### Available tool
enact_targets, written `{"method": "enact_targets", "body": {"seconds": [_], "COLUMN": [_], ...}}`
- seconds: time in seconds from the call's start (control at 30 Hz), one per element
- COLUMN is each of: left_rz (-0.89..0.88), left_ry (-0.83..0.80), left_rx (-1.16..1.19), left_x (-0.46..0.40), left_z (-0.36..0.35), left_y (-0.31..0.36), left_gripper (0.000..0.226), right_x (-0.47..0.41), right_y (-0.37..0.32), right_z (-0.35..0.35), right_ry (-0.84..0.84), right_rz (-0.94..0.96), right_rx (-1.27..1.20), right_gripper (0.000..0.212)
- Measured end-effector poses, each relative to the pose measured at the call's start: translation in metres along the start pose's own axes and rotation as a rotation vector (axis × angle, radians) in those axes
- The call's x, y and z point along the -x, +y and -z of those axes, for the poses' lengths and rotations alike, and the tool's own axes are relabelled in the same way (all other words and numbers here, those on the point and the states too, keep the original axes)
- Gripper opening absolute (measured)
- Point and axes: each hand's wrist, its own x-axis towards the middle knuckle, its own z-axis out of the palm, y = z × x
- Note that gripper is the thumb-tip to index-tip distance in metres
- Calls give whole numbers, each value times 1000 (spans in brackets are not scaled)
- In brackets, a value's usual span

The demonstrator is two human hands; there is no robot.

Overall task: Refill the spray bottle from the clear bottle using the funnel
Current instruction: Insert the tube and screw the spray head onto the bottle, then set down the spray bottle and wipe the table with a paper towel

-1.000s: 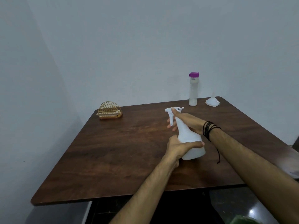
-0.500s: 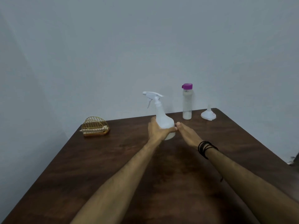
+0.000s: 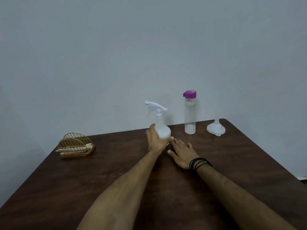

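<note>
The base of the white spray bottle [image 3: 162,130] is gripped by the left hand [image 3: 157,141], whose thumb and fingers are curled round the rounded lower body from the near side. The bottle is held upright on the dark wooden table [image 3: 116,171], toward its far edge, with the trigger head pointing left. The right hand [image 3: 181,153] is laid just beside the left, palm down, with the fingers straight and slightly spread over the table top; nothing is held in it, and whether the palm actually touches the wood cannot be told. Its fingertips are seen close to the bottle's base, next to the left hand's fingers. Several dark bands [image 3: 199,163] are worn round the right wrist.

To the right of the spray bottle, and apart from it, the clear bottle [image 3: 190,117] is stood upright near the far edge, its purple cap [image 3: 190,94] closed. Further right again, near the far right corner, the white funnel [image 3: 216,128] is set mouth down with its spout pointing up. Well apart to the left, a golden wire holder [image 3: 75,146] is placed on the table. A plain pale wall [image 3: 149,47] is seen behind everything.
</note>
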Motion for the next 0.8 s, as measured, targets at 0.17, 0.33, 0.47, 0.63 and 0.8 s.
{"method": "enact_targets", "body": {"seconds": [0.17,0.33,0.47,0.63,0.8], "left_rz": [-38,-22,-39,-45,17], "left_ry": [-65,-70,-149,-357,-417], "left_rx": [-8,-55,-141,-546,-797], "left_x": [-14,-19,-17,-1,34], "left_z": [-12,-14,9,76,166], "left_y": [1,4,-4,-38,-99], "left_gripper": [101,101,94,90,79], "right_x": [-5,-6,-3,8,19], "right_y": [3,6,4,-9,-40], "right_z": [-15,-16,-13,-15,-15], "right_ry": [52,57,48,-6,-75], "right_rz": [-14,-16,-24,-10,148], "right_rx": [58,57,67,93,-20], "right_gripper": [72,73,72,68,59]}}
